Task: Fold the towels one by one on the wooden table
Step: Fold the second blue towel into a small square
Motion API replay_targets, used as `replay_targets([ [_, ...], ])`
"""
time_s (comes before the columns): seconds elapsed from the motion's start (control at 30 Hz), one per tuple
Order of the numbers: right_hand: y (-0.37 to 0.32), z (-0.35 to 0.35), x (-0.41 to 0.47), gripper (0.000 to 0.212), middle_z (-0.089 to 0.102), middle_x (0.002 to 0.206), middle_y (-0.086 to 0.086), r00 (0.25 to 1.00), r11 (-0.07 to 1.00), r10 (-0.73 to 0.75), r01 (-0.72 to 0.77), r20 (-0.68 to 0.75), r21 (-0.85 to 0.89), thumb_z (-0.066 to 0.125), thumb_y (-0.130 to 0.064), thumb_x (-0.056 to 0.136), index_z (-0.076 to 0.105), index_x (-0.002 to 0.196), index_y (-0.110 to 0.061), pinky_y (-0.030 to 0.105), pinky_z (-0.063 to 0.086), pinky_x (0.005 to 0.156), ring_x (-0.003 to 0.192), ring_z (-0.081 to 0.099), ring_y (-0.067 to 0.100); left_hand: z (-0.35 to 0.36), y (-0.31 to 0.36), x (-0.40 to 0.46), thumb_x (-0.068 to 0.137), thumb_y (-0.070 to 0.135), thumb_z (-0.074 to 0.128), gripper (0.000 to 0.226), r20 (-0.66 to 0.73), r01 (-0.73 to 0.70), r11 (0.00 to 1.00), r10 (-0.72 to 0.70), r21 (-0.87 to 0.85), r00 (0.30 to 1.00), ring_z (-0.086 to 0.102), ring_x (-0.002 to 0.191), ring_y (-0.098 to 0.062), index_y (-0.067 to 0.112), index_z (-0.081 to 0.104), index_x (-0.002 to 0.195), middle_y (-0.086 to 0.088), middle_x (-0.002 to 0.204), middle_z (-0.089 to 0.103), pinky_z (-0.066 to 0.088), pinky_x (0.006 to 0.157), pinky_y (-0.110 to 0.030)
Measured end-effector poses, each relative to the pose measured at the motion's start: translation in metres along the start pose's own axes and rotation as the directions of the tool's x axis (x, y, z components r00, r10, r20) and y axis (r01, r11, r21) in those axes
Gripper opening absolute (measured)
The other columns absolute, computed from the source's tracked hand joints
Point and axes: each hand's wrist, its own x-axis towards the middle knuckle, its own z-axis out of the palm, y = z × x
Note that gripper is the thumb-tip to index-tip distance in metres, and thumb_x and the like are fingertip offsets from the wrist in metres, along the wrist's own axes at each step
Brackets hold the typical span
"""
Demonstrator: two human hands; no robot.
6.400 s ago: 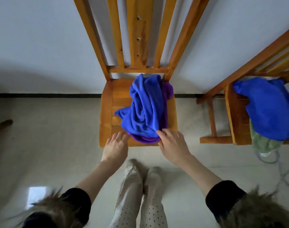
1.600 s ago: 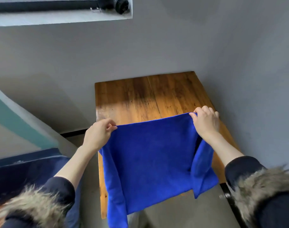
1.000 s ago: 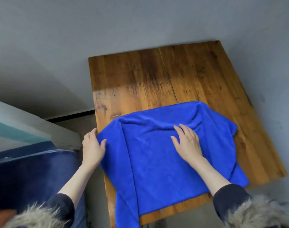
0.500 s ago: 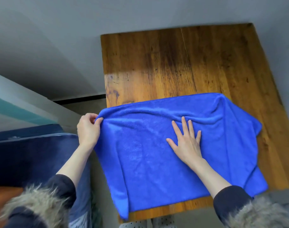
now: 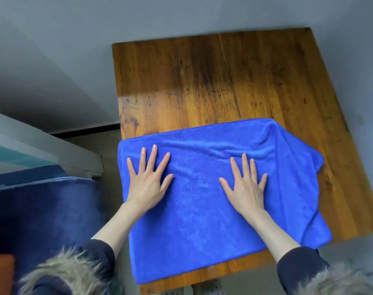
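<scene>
Blue towel lies flat under both hands' spread fingers.

The blue towel hides the wooden table beneath; its right edge looks doubled under.

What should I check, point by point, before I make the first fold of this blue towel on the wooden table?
1. Blue towel lies on the wooden table: ok.
2. Left hand flat on the towel, fingers spread: ok.
3. Right hand flat on the towel: ok.
4. Towel smooth: not ok, wrinkles run along the far edge and the right side is bunched.
5. Towel fully on the table: not ok, its left edge reaches past the table's edge.
6. Bare table beyond the towel for folding: ok.
</scene>
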Motion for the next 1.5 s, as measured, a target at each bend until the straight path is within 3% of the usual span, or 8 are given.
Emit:
replay_targets([
  [0.33,0.046,-0.013,0.000,0.050,0.027,0.152,0.007,0.979,0.951,-0.062,0.117,-0.193,0.287,0.053,-0.025,0.093,0.039,0.140,-0.013,0.051,0.014,0.114,0.143,0.019,0.024,-0.003,0.080,0.025,0.095,0.042,0.038,0.057,-0.049,-0.201,0.978,0.203,0.051,0.978,-0.001,0.143,-0.036,0.027,0.021,0.147,-0.009,0.157,0.002,0.003,0.104,-0.069],
  [0.5,0.106,-0.025,-0.025,0.031,0.061,0.108,0.017,0.858,0.942,0.224,-0.070,-0.462,0.327,0.065,-0.011,0.083,0.062,0.112,-0.004,0.047,0.045,0.077,0.098,0.057,0.039,0.009,0.160,0.029,0.093,0.041,0.046,0.056,0.003,-0.386,0.920,0.387,0.070,0.922,0.010,0.142,-0.040,0.026,0.031,0.144,-0.009,0.156,0.015,0.008,0.104,-0.069],
  [0.7,0.169,-0.016,-0.043,0.046,0.054,0.115,0.013,0.783,0.684,0.621,-0.514,-0.042,0.518,0.064,-0.040,0.083,0.053,0.115,-0.009,0.046,0.038,0.089,0.112,0.048,0.034,0.025,0.231,0.036,0.092,0.040,0.048,0.057,0.136,-0.517,0.850,0.503,0.102,0.853,0.011,0.142,-0.039,0.025,0.030,0.145,-0.008,0.155,0.017,0.013,0.103,-0.071],
  [0.83,0.184,-0.010,-0.046,0.026,0.057,0.106,0.010,0.807,0.642,0.591,-0.469,-0.001,0.606,0.061,-0.031,0.087,0.059,0.102,-0.009,0.041,0.039,0.087,0.105,0.051,0.032,0.030,0.254,0.039,0.096,0.036,0.040,0.057,0.212,-0.465,0.875,0.433,0.135,0.876,-0.001,0.144,-0.031,0.027,0.018,0.148,-0.005,0.158,0.002,0.011,0.104,-0.068],
  [0.97,0.193,-0.016,-0.047,0.018,0.064,0.094,0.010,0.828,0.564,0.559,-0.351,-0.033,0.747,0.060,-0.023,0.089,0.060,0.096,-0.006,0.033,0.035,0.075,0.092,0.056,0.030,0.008,0.270,0.041,0.088,0.004,0.052,0.036,0.032,-0.446,0.895,0.445,0.011,0.895,0.030,0.137,-0.035,0.009,0.055,0.124,-0.015,0.146,0.037,0.025,0.103,-0.065],
  [1.2,0.192,-0.026,-0.055,0.011,0.057,0.089,-0.004,0.908,0.437,0.413,-0.134,-0.066,0.890,0.060,-0.007,0.085,0.062,0.096,-0.010,0.013,0.033,0.069,0.080,0.051,0.012,-0.014,0.343,0.068,0.064,-0.018,0.046,0.081,0.050,-0.852,0.522,0.851,0.022,0.523,0.022,0.141,-0.032,0.014,0.041,0.138,-0.003,0.151,0.031,0.026,0.109,-0.039],
  [1.33,0.199,-0.029,-0.057,0.009,0.059,0.086,-0.001,0.874,0.382,0.477,-0.108,-0.096,0.918,0.061,-0.005,0.083,0.063,0.089,-0.011,0.013,0.034,0.068,0.077,0.052,0.012,-0.009,0.369,0.075,0.073,-0.010,0.048,0.068,0.202,-0.853,0.512,0.850,-0.097,0.487,0.027,0.139,-0.024,0.013,0.042,0.137,-0.004,0.133,0.052,0.028,0.107,-0.033],
  [1.5,0.210,-0.030,-0.056,0.016,0.055,0.080,-0.003,0.855,0.351,0.514,-0.133,-0.072,0.927,0.064,-0.011,0.082,0.054,0.078,-0.022,0.016,0.032,0.065,0.071,0.049,0.013,-0.019,0.373,0.082,0.073,-0.012,0.054,0.027,0.146,-0.840,0.516,0.856,-0.169,0.497,0.051,0.087,-0.033,-0.001,0.066,0.093,-0.017,0.087,0.056,0.042,0.078,-0.041],
])
